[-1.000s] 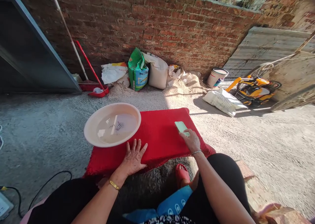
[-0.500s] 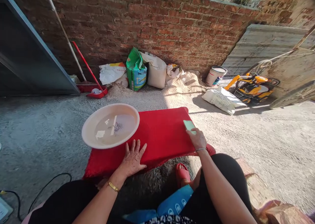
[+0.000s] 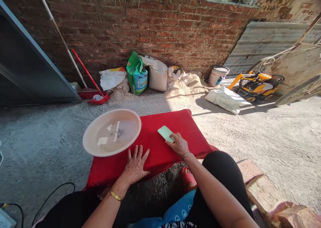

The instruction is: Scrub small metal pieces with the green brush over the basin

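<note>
The right hand (image 3: 180, 146) pinches the near end of a pale green, flat rectangular phone, seemingly plastic-cased (image 3: 165, 132), between thumb and fingers, and here lies the change: half a second ago both were by the far-right edge of the red, rectangular, fuzzy cloth (image 3: 187, 124), and now they are nearer the round, pale pink, seemingly plastic basin (image 3: 88, 137). The phone is thus being passed over the cloth's middle part, right of the basin and apart from it — whether it touches the cloth or hangs just above, I cannot tell. The right forearm comes in from the near right, a thin silvery metal bangle (image 3: 186, 155) at its wrist, the fingers pointing forward and toward the basin. The left hand (image 3: 135, 167) remains palm down, fingers spread wide on the cloth, on the basin's near right side; a gold-coloured metal bracelet (image 3: 115, 196) circles its wrist. The basin holds clear liquid with bright reflections and a dark patch too vague to name. Farther out, beyond the basin, are a red, shallow plastic dustpan (image 3: 100, 100), a green-and-blue upright sack (image 3: 136, 76) of woven-looking material and, farthest back, a long red-brown brick wall (image 3: 150, 27).
</note>
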`<control>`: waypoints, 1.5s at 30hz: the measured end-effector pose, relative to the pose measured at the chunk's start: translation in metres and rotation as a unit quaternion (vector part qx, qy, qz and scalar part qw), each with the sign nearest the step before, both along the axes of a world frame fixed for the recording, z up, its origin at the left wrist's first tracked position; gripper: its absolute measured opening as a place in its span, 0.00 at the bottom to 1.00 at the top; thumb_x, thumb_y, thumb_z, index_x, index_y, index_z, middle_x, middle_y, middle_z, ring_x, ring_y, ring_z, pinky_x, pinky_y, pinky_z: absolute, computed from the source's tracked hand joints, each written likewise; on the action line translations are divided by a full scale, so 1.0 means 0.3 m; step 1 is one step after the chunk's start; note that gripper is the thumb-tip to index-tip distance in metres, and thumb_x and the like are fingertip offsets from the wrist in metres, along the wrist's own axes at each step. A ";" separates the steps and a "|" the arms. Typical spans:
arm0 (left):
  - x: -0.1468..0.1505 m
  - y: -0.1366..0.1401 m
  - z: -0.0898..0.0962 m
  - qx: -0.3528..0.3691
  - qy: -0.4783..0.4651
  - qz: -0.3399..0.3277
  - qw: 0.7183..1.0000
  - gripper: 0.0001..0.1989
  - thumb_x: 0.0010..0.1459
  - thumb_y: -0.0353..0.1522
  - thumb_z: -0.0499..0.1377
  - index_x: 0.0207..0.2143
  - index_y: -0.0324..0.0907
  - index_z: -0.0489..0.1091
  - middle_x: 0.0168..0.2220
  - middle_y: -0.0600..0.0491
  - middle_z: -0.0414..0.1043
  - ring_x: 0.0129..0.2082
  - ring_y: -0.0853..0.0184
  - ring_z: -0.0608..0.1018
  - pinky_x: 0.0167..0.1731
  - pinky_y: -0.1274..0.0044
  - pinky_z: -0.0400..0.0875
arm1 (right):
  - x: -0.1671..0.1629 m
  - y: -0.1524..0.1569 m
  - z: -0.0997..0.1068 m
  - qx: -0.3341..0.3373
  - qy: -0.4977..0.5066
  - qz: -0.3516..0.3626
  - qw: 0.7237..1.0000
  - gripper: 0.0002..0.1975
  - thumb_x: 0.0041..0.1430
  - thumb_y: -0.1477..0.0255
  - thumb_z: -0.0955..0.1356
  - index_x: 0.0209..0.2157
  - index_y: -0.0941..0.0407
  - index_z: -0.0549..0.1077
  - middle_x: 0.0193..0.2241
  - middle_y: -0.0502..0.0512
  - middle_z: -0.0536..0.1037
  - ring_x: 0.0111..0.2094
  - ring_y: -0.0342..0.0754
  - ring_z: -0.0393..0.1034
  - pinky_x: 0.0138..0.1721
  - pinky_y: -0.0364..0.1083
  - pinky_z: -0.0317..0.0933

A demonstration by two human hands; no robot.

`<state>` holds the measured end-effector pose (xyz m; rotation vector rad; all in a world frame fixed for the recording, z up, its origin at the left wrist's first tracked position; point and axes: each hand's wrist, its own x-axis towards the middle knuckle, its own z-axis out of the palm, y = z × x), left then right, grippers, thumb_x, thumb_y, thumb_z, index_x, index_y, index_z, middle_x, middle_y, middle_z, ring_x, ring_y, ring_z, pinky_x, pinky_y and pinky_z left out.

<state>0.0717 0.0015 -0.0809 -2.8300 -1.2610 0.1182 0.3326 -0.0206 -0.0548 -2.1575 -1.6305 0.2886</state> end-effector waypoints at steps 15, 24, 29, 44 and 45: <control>-0.006 0.005 -0.017 0.005 -0.005 -0.001 1.000 0.49 0.42 0.53 0.61 0.63 0.48 0.48 0.65 0.37 0.42 0.64 0.43 0.44 0.57 0.49 0.33 | 0.156 -0.092 0.030 0.030 0.038 -0.121 0.991 0.18 0.54 0.54 0.66 0.40 0.51 0.70 0.37 0.51 0.69 0.31 0.43 0.66 0.29 0.42 0.54; 0.004 0.000 -0.007 0.001 0.001 0.001 1.000 0.49 0.42 0.52 0.62 0.63 0.47 0.48 0.65 0.38 0.42 0.64 0.43 0.44 0.57 0.49 0.33 | 0.105 -0.116 -0.003 -0.007 0.005 -0.051 0.999 0.17 0.55 0.55 0.66 0.42 0.50 0.69 0.38 0.50 0.69 0.31 0.42 0.66 0.27 0.41 0.52; 0.005 -0.002 -0.013 0.003 -0.007 -0.002 1.000 0.48 0.42 0.51 0.62 0.63 0.47 0.48 0.65 0.38 0.42 0.64 0.42 0.44 0.57 0.48 0.32 | 0.326 -0.193 0.023 -0.013 0.014 -0.244 0.970 0.20 0.53 0.52 0.65 0.41 0.52 0.71 0.36 0.54 0.69 0.33 0.48 0.67 0.30 0.44 0.55; 0.000 0.003 -0.018 0.007 0.001 0.000 1.000 0.48 0.43 0.50 0.62 0.64 0.47 0.47 0.65 0.38 0.43 0.64 0.42 0.44 0.57 0.49 0.33 | 0.122 -0.170 -0.008 0.009 0.020 -0.052 0.998 0.17 0.55 0.55 0.66 0.41 0.50 0.69 0.38 0.50 0.69 0.29 0.42 0.66 0.28 0.42 0.54; 0.002 0.002 -0.017 0.008 0.001 0.000 1.000 0.48 0.43 0.50 0.62 0.64 0.47 0.47 0.65 0.39 0.43 0.64 0.42 0.44 0.57 0.48 0.33 | 0.160 -0.178 -0.007 0.003 0.019 -0.083 0.996 0.17 0.54 0.55 0.66 0.41 0.50 0.69 0.38 0.50 0.69 0.30 0.43 0.66 0.28 0.42 0.54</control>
